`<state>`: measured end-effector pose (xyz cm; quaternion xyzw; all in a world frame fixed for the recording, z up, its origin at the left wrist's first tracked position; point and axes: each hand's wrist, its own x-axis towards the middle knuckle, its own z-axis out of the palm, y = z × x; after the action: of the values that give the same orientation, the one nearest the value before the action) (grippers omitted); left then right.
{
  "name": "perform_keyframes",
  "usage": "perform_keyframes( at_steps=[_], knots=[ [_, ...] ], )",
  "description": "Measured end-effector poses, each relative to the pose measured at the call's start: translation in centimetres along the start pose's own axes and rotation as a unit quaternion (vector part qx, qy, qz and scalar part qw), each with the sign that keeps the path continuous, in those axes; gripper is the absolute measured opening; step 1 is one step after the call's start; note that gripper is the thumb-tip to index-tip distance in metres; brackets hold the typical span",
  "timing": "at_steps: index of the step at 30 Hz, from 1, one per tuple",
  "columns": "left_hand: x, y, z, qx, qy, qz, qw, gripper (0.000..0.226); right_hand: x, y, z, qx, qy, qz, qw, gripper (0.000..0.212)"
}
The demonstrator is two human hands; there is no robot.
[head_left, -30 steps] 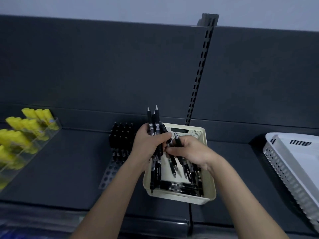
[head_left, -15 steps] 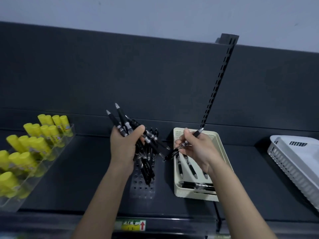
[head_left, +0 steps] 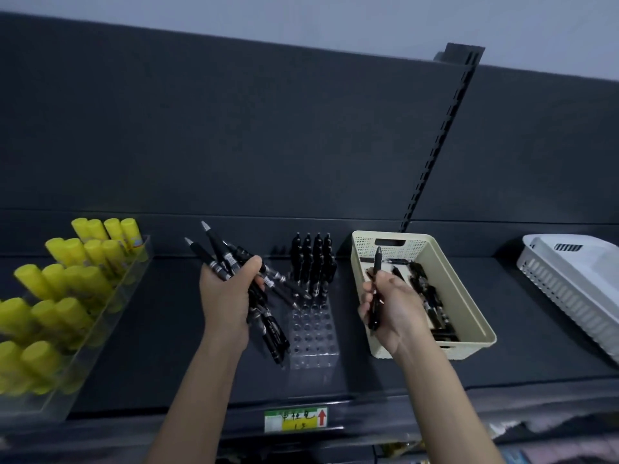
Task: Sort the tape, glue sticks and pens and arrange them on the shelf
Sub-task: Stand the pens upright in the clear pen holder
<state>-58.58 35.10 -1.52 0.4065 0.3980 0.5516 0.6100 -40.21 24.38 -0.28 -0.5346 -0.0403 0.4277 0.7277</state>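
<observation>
Currently, a bundle of black pens [head_left: 234, 262] is gripped by curled left hand [head_left: 226, 296] fingers beside the clear pen holder [head_left: 313, 333]; one pen [head_left: 375, 289] is pinched by the right hand [head_left: 392, 309] beside the beige basket [head_left: 469, 296].

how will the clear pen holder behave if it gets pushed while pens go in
The clear pen holder looks like light plastic, so it would probably slide on the smooth shelf. Upright pens fill only its back rows, so it may be back-heavy and tip.
</observation>
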Motion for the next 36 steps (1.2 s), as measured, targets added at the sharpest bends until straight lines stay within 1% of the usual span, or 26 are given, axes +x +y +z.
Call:
perform_keyframes(
  at_steps=[3,5,6,8,9,13,15,17,19,21,24,27,29,31,34,36],
  knots=[
    [0.1,-0.3,-0.7,-0.008,0.002,-0.007,1.000,0.023,-0.6,0.7,-0.1,-0.106,0.036,-0.047,0.993,0.017],
    [0.3,-0.6,-1.1,-0.016,0.005,-0.011,1.000,0.024,-1.0,1.3,-0.3,-0.186,0.058,-0.062,0.979,0.013],
    [0.3,-0.8,-1.3,-0.019,0.008,-0.014,1.000,0.024,-1.1,1.7,-0.4,-0.222,0.064,-0.056,0.971,0.018],
    [0.4,-1.2,-1.6,-0.019,0.016,-0.026,0.999,0.024,-1.4,2.0,-0.8,-0.283,0.061,-0.043,0.956,0.036],
    [0.4,-1.4,-1.7,-0.018,0.019,-0.032,0.999,0.024,-1.5,1.9,-0.9,-0.305,0.053,-0.044,0.950,0.037],
    [0.8,-1.6,-1.8,-0.014,0.019,-0.041,0.999,0.024,-1.4,1.6,-0.6,-0.346,0.033,-0.077,0.935,0.016],
    [1.1,-1.8,-1.9,-0.014,0.020,-0.040,0.999,0.025,-1.3,1.5,-0.5,-0.372,0.030,-0.081,0.924,0.014],
    [1.2,-1.9,-2.0,-0.009,0.018,-0.037,0.999,0.025,-1.4,1.4,-0.3,-0.380,0.001,-0.065,0.923,0.016],
    [1.3,-2.1,-1.9,-0.006,0.011,-0.038,0.999,0.024,-1.5,1.3,0.0,-0.367,-0.026,-0.043,0.929,0.013],
    [1.3,-2.2,-1.7,-0.010,0.006,-0.043,0.999,0.024,-1.5,1.2,0.2,-0.351,-0.042,-0.026,0.935,0.008],
    [1.3,-2.2,-1.4,-0.013,0.006,-0.047,0.999,0.024,-1.4,1.0,0.3,-0.327,-0.068,-0.003,0.943,0.013],
    [1.4,-2.3,-1.5,-0.017,0.008,-0.042,0.999,0.024,-1.5,0.4,0.2,-0.306,-0.086,0.015,0.948,0.010],
    [1.3,-2.4,-1.7,-0.017,0.007,-0.044,0.999,0.024,-1.4,0.1,0.0,-0.321,-0.072,0.002,0.944,0.005],
    [1.2,-2.6,-1.8,-0.017,0.006,-0.048,0.999,0.024,-1.2,0.1,-0.3,-0.324,-0.031,-0.035,0.945,0.007],
    [1.2,-2.8,-2.1,-0.016,0.008,-0.050,0.999,0.024,-1.1,0.2,-0.7,-0.282,0.017,-0.093,0.955,0.011],
    [1.2,-2.9,-2.1,-0.017,0.010,-0.052,0.998,0.024,-1.2,0.1,-0.8,-0.256,0.012,-0.111,0.960,0.010]
  ],
)
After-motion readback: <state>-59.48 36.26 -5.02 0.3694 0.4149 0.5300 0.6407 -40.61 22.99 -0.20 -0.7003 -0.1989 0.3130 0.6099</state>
